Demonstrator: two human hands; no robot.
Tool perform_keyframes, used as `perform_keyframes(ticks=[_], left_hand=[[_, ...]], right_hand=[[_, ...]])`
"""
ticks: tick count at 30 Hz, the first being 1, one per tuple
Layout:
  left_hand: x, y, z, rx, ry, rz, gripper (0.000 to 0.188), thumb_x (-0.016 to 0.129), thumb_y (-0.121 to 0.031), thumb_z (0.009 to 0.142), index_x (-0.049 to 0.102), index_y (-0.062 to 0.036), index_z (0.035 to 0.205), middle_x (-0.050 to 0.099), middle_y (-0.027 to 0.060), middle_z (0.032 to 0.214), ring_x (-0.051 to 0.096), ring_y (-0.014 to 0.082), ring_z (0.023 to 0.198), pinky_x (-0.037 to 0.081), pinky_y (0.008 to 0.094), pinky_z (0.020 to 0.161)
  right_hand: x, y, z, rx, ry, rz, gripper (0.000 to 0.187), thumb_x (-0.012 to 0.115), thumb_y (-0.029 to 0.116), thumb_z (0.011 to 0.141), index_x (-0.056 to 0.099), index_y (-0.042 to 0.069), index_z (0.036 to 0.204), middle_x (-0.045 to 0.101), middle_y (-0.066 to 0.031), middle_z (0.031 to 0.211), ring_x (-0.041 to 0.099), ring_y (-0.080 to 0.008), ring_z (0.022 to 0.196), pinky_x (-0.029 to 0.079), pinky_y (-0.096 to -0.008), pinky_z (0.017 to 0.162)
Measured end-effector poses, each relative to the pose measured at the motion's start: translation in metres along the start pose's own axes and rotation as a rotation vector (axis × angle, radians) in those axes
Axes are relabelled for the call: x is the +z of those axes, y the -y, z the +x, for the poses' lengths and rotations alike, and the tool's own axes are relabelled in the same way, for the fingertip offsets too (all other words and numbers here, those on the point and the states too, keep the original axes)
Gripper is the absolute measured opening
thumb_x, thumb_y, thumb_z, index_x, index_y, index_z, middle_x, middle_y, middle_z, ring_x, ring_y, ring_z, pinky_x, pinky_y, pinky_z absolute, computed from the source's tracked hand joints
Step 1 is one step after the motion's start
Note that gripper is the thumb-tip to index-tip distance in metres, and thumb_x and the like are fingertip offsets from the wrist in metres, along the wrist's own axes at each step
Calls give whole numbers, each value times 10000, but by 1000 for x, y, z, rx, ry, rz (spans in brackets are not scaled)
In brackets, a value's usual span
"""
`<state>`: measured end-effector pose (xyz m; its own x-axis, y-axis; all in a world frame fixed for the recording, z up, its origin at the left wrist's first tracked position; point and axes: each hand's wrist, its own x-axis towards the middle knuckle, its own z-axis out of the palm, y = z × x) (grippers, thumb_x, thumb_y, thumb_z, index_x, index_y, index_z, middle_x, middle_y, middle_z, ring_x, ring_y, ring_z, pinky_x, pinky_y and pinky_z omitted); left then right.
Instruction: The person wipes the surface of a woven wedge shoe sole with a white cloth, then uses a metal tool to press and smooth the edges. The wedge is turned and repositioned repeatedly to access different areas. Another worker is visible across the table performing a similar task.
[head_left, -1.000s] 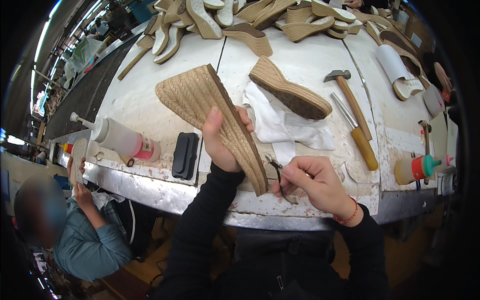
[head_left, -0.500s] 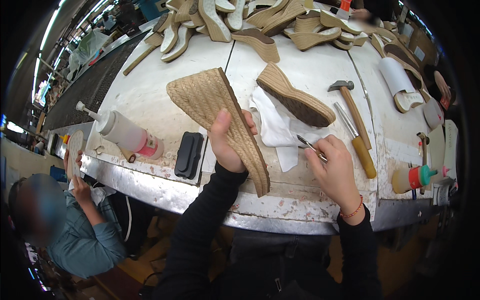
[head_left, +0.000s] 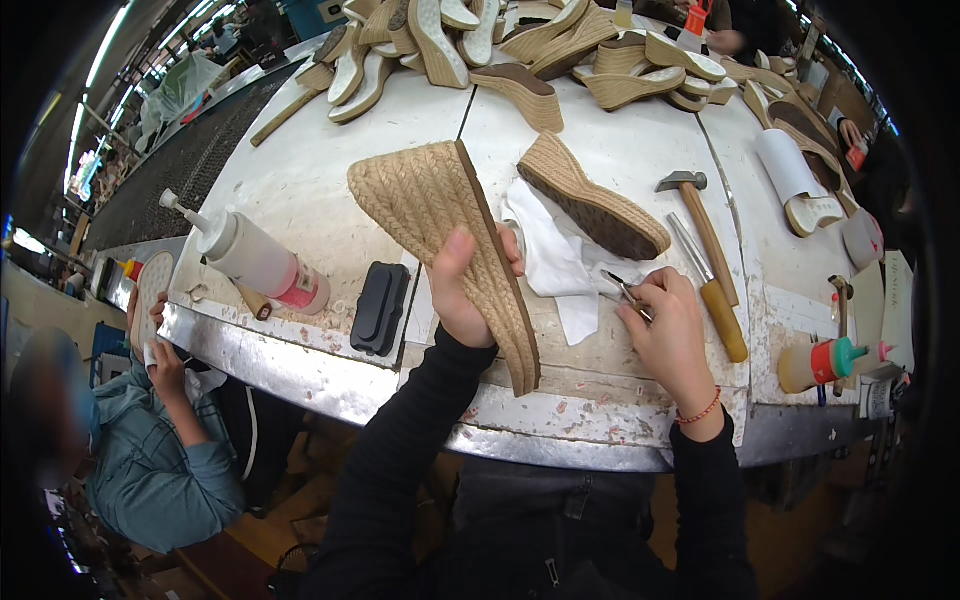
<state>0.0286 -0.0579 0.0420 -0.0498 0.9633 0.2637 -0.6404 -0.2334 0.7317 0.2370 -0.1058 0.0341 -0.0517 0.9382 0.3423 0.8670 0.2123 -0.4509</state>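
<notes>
My left hand is closed around the narrow part of a wedge sole wrapped in braided jute, held upright above the table with its thick heel end up. In my right hand a slim, dark, pointed metal tool is pinched between thumb and fingers; its exact kind is unclear. The tool's tip is over a crumpled white cloth. Partly on that cloth lies a second jute wedge sole, its brown underside toward me. Right of it rest a wooden-handled hammer and a yellow-handled metal tool.
A heap of wedge soles covers the table's far side. At left stand a clear squeeze bottle and a black case; at right lies a green-capped bottle. A co-worker sits at left holding a sole.
My left hand and its wedge sole have tilted slightly, the heel end shifting right. My right hand has barely moved and keeps its pinch on the slim tool.
</notes>
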Motion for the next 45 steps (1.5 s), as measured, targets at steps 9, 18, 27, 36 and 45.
perform_keyframes(ticks=[9, 18, 27, 36, 45], left_hand=[[-2, 0, -3, 34, 53, -24, 499, 411, -464, 863, 453, -11, 1066, 501, 156, 747, 502, 236, 671, 422, 335, 652], [-1, -1, -3, 53, 75, -34, 557, 409, -467, 860, 431, -17, 1187, 505, 153, 754, 499, 230, 672, 414, 350, 659], [-4, -1, -3, 143, 151, -36, 578, 441, -457, 848, 406, -21, 1227, 503, 155, 774, 481, 226, 682, 404, 369, 687], [-3, 3, -8, 220, 137, 70, 610, 462, -461, 834, 375, -14, 1240, 492, 161, 796, 474, 222, 722, 403, 360, 694], [-3, 5, -13, 281, 147, 163, 623, 483, -477, 823, 378, -23, 1236, 487, 160, 820, 476, 224, 747, 405, 355, 704]], right_hand=[[1, -1, 0, 5, 7, 0, 190, 704, 70, 687, 653, -36, 835, 565, -148, 893, 535, -315, 877, 426, -379, 772], [3, -4, -1, -11, -21, 26, 155, 688, 52, 697, 645, -38, 817, 567, -151, 886, 541, -315, 874, 432, -378, 770], [-12, 33, -9, 218, 173, 1047, 219, 540, 163, 922, 580, -30, 828, 608, -77, 743, 561, -128, 624, 467, -250, 593], [-15, 67, -21, 407, 674, 1507, 297, 451, 197, 970, 544, -29, 801, 655, -188, 821, 657, -214, 708, 540, -297, 637], [-7, 68, -22, 439, 644, 1568, 296, 438, 209, 975, 506, -12, 791, 622, -149, 749, 635, -201, 642, 533, -297, 585]])
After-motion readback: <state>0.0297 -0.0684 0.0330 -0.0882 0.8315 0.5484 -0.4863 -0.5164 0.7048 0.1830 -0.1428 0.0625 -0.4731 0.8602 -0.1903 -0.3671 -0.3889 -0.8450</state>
